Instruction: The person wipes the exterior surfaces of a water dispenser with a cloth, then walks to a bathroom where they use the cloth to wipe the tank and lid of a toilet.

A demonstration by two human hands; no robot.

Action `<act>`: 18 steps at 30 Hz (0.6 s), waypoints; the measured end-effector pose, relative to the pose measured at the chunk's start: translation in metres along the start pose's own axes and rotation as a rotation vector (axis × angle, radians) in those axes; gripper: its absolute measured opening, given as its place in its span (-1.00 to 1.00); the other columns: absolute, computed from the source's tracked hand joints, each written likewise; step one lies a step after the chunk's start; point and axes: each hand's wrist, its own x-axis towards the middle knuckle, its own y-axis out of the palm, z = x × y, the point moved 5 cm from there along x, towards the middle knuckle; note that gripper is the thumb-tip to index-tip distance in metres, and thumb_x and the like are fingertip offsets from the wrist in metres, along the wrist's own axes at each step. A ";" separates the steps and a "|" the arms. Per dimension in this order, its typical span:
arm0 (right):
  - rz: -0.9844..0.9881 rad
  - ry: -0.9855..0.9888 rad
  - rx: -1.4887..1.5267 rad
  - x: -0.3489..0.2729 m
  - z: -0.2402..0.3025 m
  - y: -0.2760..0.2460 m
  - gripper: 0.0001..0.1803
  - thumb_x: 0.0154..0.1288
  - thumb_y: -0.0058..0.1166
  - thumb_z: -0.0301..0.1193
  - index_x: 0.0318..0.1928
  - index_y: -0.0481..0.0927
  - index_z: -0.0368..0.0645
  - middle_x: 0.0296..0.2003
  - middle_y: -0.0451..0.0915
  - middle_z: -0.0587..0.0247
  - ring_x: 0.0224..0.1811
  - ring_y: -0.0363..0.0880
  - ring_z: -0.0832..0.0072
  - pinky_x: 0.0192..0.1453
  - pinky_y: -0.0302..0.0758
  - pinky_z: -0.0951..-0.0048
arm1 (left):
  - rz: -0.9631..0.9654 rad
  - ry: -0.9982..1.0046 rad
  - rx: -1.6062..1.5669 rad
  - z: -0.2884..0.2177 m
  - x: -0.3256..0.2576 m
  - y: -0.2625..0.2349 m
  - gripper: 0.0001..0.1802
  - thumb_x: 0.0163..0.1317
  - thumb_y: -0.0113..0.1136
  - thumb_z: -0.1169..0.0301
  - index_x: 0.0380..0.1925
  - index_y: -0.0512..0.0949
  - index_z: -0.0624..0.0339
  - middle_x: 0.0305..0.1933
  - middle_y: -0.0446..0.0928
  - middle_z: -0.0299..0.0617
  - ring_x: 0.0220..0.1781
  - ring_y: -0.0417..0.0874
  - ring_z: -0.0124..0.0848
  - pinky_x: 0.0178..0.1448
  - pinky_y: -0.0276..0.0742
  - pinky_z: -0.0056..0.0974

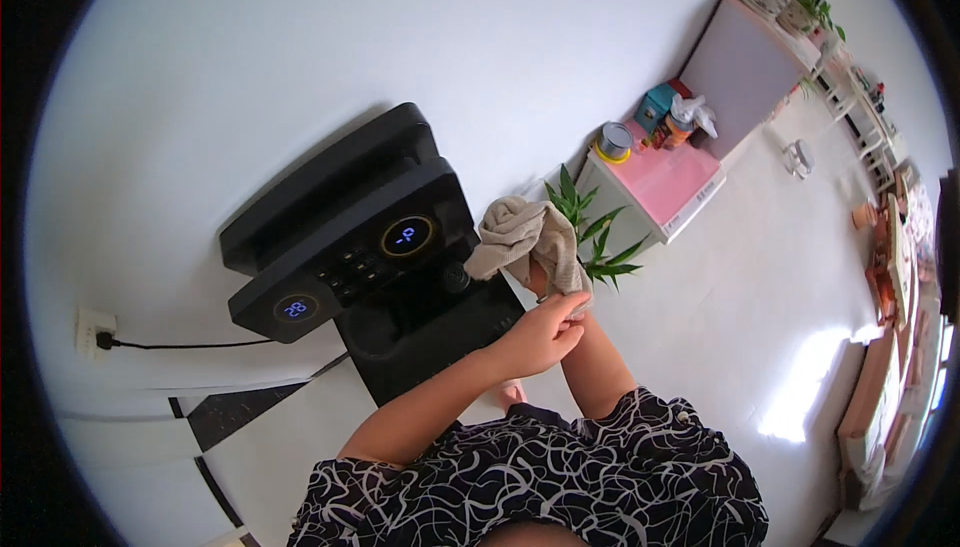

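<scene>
A beige ribbed cloth (535,232) is bunched around my right hand, hiding its fingers; my right forearm (598,367) rises into it from below. My left hand (548,332) crosses over to my right wrist, its fingers closed on the hanging lower edge of the cloth. Just left of the cloth stands a black appliance, which looks like a water dispenser (390,237). Its slanted front has two lit round displays, several small buttons and a black knob. Below that front is a dark recessed shelf (420,332).
A black cord runs from the appliance to a wall socket (97,332) at left. Behind the cloth grows a green leafy plant (600,237). Beyond it, a white cabinet with a pink top (670,182) carries a metal tin (614,140) and several packages. Wooden furniture (880,387) lines the far right.
</scene>
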 end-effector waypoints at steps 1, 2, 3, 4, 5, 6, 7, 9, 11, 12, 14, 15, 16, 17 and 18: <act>-0.011 -0.009 0.008 -0.007 0.003 0.007 -0.54 0.10 -0.10 -0.17 -0.20 0.30 -0.37 -0.28 0.35 0.20 -0.29 0.33 0.48 -0.20 0.32 0.55 | 0.013 -0.011 0.000 -0.001 -0.002 0.001 -0.55 0.12 -0.12 0.54 0.05 0.13 0.34 -0.01 0.26 -0.01 0.04 0.35 -0.34 0.04 0.30 -0.37; -0.117 -0.005 0.092 -0.013 0.007 0.025 -0.58 0.10 -0.10 -0.23 -0.18 0.30 -0.36 -0.26 0.34 0.21 -0.28 0.33 0.50 -0.20 0.32 0.56 | 0.021 -0.034 -0.015 -0.001 -0.006 0.000 -0.55 0.12 -0.11 0.54 0.05 0.14 0.34 -0.02 0.27 -0.03 0.02 0.37 -0.35 0.04 0.30 -0.37; -0.221 0.001 0.176 -0.019 0.007 0.032 -0.62 0.11 -0.10 -0.28 -0.17 0.30 -0.34 -0.24 0.34 0.21 -0.27 0.33 0.51 -0.20 0.32 0.57 | 0.028 -0.057 -0.031 -0.002 -0.009 0.000 -0.56 0.12 -0.10 0.53 0.04 0.16 0.33 -0.02 0.28 -0.04 0.00 0.38 -0.35 0.04 0.31 -0.37; -0.223 0.003 0.187 -0.026 -0.010 0.008 -0.62 0.11 -0.10 -0.28 -0.17 0.30 -0.34 -0.24 0.34 0.21 -0.27 0.33 0.51 -0.20 0.32 0.57 | 0.025 -0.068 -0.030 -0.003 -0.014 0.000 -0.56 0.12 -0.10 0.53 0.04 0.16 0.33 -0.02 0.28 -0.04 0.00 0.38 -0.35 0.04 0.31 -0.37; -0.301 -0.017 0.002 -0.039 -0.022 -0.040 -0.67 0.11 -0.10 -0.35 -0.17 0.32 -0.34 -0.25 0.36 0.24 -0.26 0.34 0.53 -0.19 0.32 0.58 | 0.027 -0.045 -0.019 -0.013 -0.013 0.005 -0.60 0.11 -0.09 0.52 0.00 0.22 0.31 -0.07 0.33 -0.06 -0.04 0.41 -0.37 -0.01 0.34 -0.38; -0.257 0.041 -0.041 -0.038 -0.020 -0.042 -0.72 0.11 -0.09 -0.40 -0.18 0.35 -0.31 -0.27 0.39 0.28 -0.28 0.36 0.56 -0.20 0.33 0.61 | -0.002 -0.040 -0.009 -0.017 -0.018 0.002 -0.64 0.11 -0.07 0.51 -0.04 0.28 0.29 -0.12 0.37 -0.09 -0.09 0.44 -0.39 -0.05 0.37 -0.39; -0.215 0.089 -0.095 -0.041 -0.012 -0.045 -0.75 0.11 -0.09 -0.45 -0.18 0.37 -0.28 -0.30 0.42 0.32 -0.30 0.37 0.59 -0.21 0.34 0.64 | -0.001 -0.040 -0.007 -0.021 -0.020 0.001 -0.64 0.11 -0.07 0.51 -0.04 0.28 0.29 -0.12 0.37 -0.09 -0.09 0.44 -0.39 -0.05 0.37 -0.39; -0.204 0.258 -0.040 -0.040 0.012 -0.002 -0.79 0.13 -0.08 -0.48 -0.19 0.41 -0.24 -0.35 0.46 0.38 -0.34 0.40 0.64 -0.25 0.35 0.68 | -0.096 0.037 0.125 -0.028 -0.029 -0.008 -0.78 0.06 -0.02 0.50 -0.24 0.40 0.27 -0.37 0.43 -0.14 -0.33 0.48 -0.35 -0.25 0.39 -0.38; -0.475 0.273 -0.749 -0.048 0.028 -0.032 -0.77 0.17 -0.13 -0.43 -0.17 0.42 -0.25 -0.35 0.47 0.40 -0.39 0.39 0.71 -0.32 0.35 0.69 | -0.146 0.087 0.206 -0.038 -0.035 -0.014 -0.84 0.04 0.01 0.50 -0.34 0.47 0.26 -0.50 0.45 -0.16 -0.45 0.50 -0.33 -0.34 0.40 -0.37; -0.472 0.267 -0.789 -0.048 0.039 -0.013 -0.77 0.16 -0.12 -0.43 -0.17 0.42 -0.25 -0.39 0.47 0.43 -0.39 0.39 0.72 -0.31 0.35 0.70 | -0.235 0.077 0.188 -0.040 -0.044 -0.025 -0.86 0.03 0.03 0.52 -0.36 0.48 0.27 -0.49 0.46 -0.19 -0.46 0.50 -0.43 -0.37 0.40 -0.43; -0.500 0.110 -0.511 -0.051 0.050 0.001 -0.82 0.17 -0.11 -0.39 -0.26 0.43 -0.22 -0.44 0.45 0.46 -0.42 0.37 0.74 -0.32 0.33 0.71 | -0.374 0.087 0.166 -0.053 -0.060 -0.044 -0.90 0.00 0.06 0.59 -0.42 0.49 0.30 -0.47 0.47 -0.21 -0.52 0.47 -0.56 -0.46 0.39 -0.51; -0.521 0.055 -0.452 -0.054 0.060 0.008 -0.83 0.17 -0.09 -0.37 -0.29 0.43 -0.21 -0.44 0.44 0.47 -0.42 0.36 0.74 -0.32 0.32 0.71 | -0.443 0.147 0.212 -0.066 -0.063 -0.052 -0.90 0.00 0.07 0.59 -0.43 0.48 0.30 -0.48 0.47 -0.22 -0.51 0.47 -0.56 -0.45 0.38 -0.51; -0.515 0.018 -0.494 -0.051 0.064 0.014 -0.84 0.17 -0.08 -0.36 -0.31 0.41 -0.19 -0.44 0.44 0.46 -0.43 0.36 0.75 -0.34 0.32 0.71 | -0.480 0.179 0.240 -0.075 -0.069 -0.060 -0.90 -0.01 0.07 0.60 -0.43 0.48 0.30 -0.48 0.46 -0.23 -0.51 0.46 -0.57 -0.45 0.37 -0.52; -0.507 -0.020 -0.534 -0.046 0.067 0.021 -0.84 0.16 -0.06 -0.35 -0.33 0.40 -0.18 -0.44 0.44 0.46 -0.43 0.35 0.75 -0.35 0.32 0.70 | -0.516 0.211 0.269 -0.084 -0.074 -0.066 -0.89 -0.02 0.07 0.61 -0.42 0.48 0.30 -0.48 0.46 -0.23 -0.51 0.45 -0.57 -0.46 0.36 -0.53; -0.513 -0.021 -0.552 -0.040 0.068 0.032 -0.84 0.16 -0.05 -0.37 -0.31 0.39 -0.18 -0.44 0.43 0.45 -0.44 0.35 0.74 -0.38 0.32 0.70 | -0.566 0.251 0.304 -0.096 -0.078 -0.072 -0.88 -0.02 0.05 0.62 -0.42 0.47 0.31 -0.48 0.45 -0.24 -0.50 0.45 -0.57 -0.46 0.34 -0.53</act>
